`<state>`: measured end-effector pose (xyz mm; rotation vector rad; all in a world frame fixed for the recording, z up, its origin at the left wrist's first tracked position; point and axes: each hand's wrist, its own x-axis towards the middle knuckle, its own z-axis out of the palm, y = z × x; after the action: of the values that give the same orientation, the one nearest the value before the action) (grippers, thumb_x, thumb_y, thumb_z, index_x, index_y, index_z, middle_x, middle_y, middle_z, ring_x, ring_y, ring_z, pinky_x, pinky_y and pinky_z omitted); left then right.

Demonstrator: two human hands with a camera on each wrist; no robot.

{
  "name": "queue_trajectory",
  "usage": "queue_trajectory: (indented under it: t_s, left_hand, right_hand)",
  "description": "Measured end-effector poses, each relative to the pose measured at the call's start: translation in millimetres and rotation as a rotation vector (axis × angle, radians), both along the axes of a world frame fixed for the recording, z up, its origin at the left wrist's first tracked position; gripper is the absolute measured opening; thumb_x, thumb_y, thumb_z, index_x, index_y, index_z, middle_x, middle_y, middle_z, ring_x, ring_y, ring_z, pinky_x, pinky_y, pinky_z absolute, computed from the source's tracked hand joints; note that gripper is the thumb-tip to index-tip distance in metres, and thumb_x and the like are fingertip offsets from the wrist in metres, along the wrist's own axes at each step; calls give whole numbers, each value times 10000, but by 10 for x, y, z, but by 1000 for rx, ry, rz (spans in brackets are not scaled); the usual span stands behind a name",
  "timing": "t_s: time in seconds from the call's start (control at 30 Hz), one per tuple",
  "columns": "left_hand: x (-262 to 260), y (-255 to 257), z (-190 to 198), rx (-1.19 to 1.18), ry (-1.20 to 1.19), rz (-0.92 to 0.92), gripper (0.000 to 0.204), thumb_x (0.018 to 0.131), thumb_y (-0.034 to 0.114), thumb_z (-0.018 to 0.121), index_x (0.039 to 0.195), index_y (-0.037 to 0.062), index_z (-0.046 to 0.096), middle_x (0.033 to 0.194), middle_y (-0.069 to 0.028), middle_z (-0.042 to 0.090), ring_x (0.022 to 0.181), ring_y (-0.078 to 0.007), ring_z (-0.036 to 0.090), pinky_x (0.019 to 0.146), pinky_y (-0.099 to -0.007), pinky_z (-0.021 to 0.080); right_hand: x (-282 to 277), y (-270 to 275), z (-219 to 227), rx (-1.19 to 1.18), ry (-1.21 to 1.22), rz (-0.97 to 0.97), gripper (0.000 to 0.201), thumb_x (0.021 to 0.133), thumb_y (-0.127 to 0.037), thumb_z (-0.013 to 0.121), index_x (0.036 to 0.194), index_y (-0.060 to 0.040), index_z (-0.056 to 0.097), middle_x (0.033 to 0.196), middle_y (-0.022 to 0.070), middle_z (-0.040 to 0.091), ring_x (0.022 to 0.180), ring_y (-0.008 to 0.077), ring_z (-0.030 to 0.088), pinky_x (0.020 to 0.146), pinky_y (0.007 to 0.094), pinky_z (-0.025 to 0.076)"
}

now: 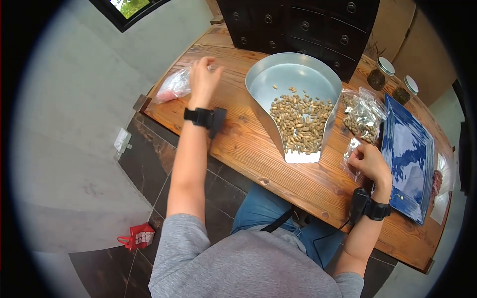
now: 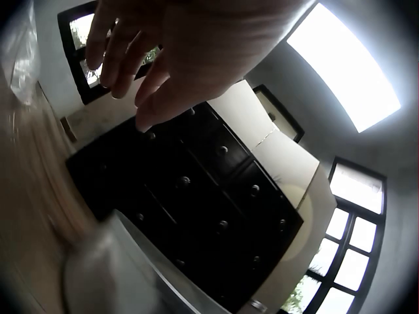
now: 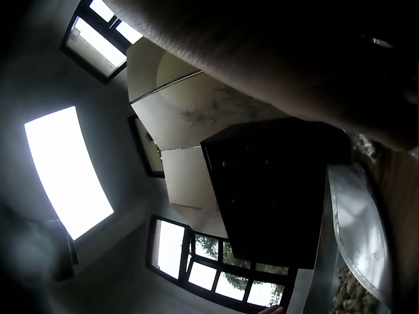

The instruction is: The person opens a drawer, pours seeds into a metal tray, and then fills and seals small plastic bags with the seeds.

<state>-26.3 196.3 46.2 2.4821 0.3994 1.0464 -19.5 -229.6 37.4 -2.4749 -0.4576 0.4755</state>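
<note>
My left hand (image 1: 202, 82) is raised over the left part of the table, fingers loosely bent and nothing in them. Beside it lies a clear plastic bag (image 1: 175, 85) with something pink inside. In the left wrist view the fingers (image 2: 124, 62) hang apart from each other. On the right, my right hand (image 1: 370, 163) pinches a small clear plastic bag (image 1: 352, 151) by its edge, close over the wood. Between the hands stands a metal scoop pan (image 1: 268, 74) with many brown mottled seeds (image 1: 303, 121) toward its narrow mouth.
Filled clear bags (image 1: 362, 116) lie right of the pan. A blue rectangular plate (image 1: 410, 154) is further right, near a bag of reddish pieces (image 1: 437, 183). Two lidded jars (image 1: 381, 73) stand behind it. A dark chest of drawers (image 1: 298, 25) stands at the table's back.
</note>
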Motion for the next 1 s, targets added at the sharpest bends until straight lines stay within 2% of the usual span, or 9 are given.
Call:
queue_trajectory:
  t_s: [0.03, 0.17, 0.27, 0.33, 0.47, 0.67, 0.8, 0.93, 1.0]
  left_hand:
    - [-4, 195, -51, 401, 128, 316, 345, 712, 246, 663, 1003, 71, 602, 918, -94, 630, 840, -273, 586, 820, -359, 438]
    - [-72, 718, -179, 479, 335, 509, 346, 690, 287, 654, 961, 74, 623, 890, -135, 629, 844, -331, 582, 803, -396, 443]
    - [-155, 880, -161, 135, 532, 427, 284, 713, 272, 623, 892, 52, 635, 793, -136, 631, 782, -318, 600, 731, -386, 465]
    - [-283, 840, -147, 162, 325, 369, 246, 732, 259, 598, 832, 37, 630, 707, -128, 624, 701, -302, 608, 675, -379, 470]
    - [-700, 397, 33, 74, 118, 268, 209, 739, 228, 605, 798, 27, 616, 662, -102, 617, 641, -254, 610, 623, -346, 471]
    - [-1110, -254, 59, -230, -95, 89, 111, 773, 116, 616, 794, 8, 600, 603, -14, 558, 547, -79, 508, 525, -213, 426]
    - [-1201, -582, -10, -347, -181, -11, 83, 742, 9, 599, 823, 0, 584, 625, -20, 551, 527, -63, 490, 484, -200, 414]
    - [-1324, -731, -98, -429, -281, -78, 69, 769, 6, 586, 834, -4, 566, 670, -26, 545, 543, -54, 477, 490, -185, 409]
    - [-1453, -842, -32, -666, -202, -193, 80, 799, 18, 585, 868, -20, 569, 715, 9, 549, 617, -32, 477, 553, -165, 402]
  right_hand:
    - [-6, 2, 8, 4, 4, -5, 162, 651, -115, 592, 650, 47, 586, 558, 126, 557, 516, 177, 545, 529, 302, 435]
    - [19, -25, -4, 0, 18, 3, 145, 677, -101, 611, 660, 40, 579, 579, 97, 564, 536, 146, 534, 527, 280, 427]
    - [-12, -7, 87, -26, -34, 14, 126, 715, -83, 617, 686, 32, 575, 595, 56, 564, 555, 105, 512, 528, 245, 415]
    - [-34, 16, 148, -39, -79, 13, 122, 738, -84, 614, 715, 31, 581, 612, 45, 567, 570, 96, 506, 538, 234, 412]
    - [-75, 177, 319, 287, -170, -52, 101, 789, -34, 561, 858, 34, 588, 663, 73, 574, 599, 125, 540, 564, 265, 430]
    - [-441, 1344, 690, 523, -369, 548, 201, 758, 72, 499, 929, 8, 583, 931, 109, 593, 843, 210, 594, 733, 289, 479]
    - [-551, 2226, 362, 585, -391, 810, 286, 692, 84, 495, 959, 26, 579, 982, 169, 571, 920, 329, 565, 782, 375, 462]
    - [-542, 2616, 149, 424, -310, 759, 316, 725, 41, 494, 1033, 21, 563, 1069, 182, 550, 957, 356, 544, 838, 378, 443]
    - [-495, 2695, -66, 506, -484, 715, 390, 759, -49, 509, 1143, 16, 503, 1149, 201, 512, 1051, 357, 493, 905, 400, 405]
